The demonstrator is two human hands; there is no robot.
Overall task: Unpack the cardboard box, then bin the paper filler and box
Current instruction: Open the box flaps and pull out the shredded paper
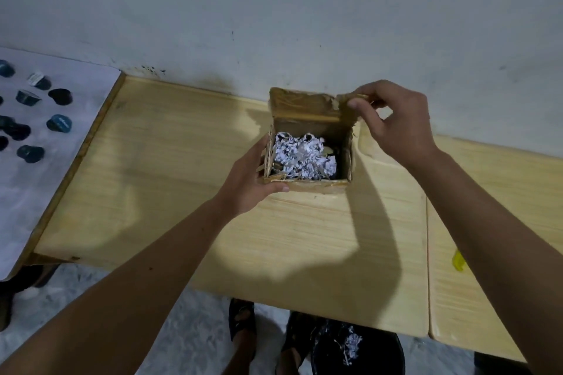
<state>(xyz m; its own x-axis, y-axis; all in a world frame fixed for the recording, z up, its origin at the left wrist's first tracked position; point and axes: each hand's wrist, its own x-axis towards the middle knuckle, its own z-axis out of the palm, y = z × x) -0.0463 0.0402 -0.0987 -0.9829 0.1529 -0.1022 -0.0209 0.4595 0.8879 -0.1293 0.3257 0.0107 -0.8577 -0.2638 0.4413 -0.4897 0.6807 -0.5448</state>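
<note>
A small brown cardboard box (307, 184) stands on the yellow wooden table (170, 179) near the wall, its top open. Shredded white paper filler (301, 157) fills it, and a small pale round item (328, 150) peeks out among the shreds. My left hand (251, 184) grips the box's left side and front corner. My right hand (393, 122) pinches the raised back flap (304, 103) at its right end and holds it up. On the floor below the table edge stands a black bin (377, 347) with some paper shreds inside.
A white-covered table (61, 179) at the left carries several dark blue capsules (59, 122). A second yellow tabletop (493, 253) adjoins on the right, with a yellow mark (458, 260) on it. My sandalled foot (242, 324) is beside the bin. The wall is right behind the box.
</note>
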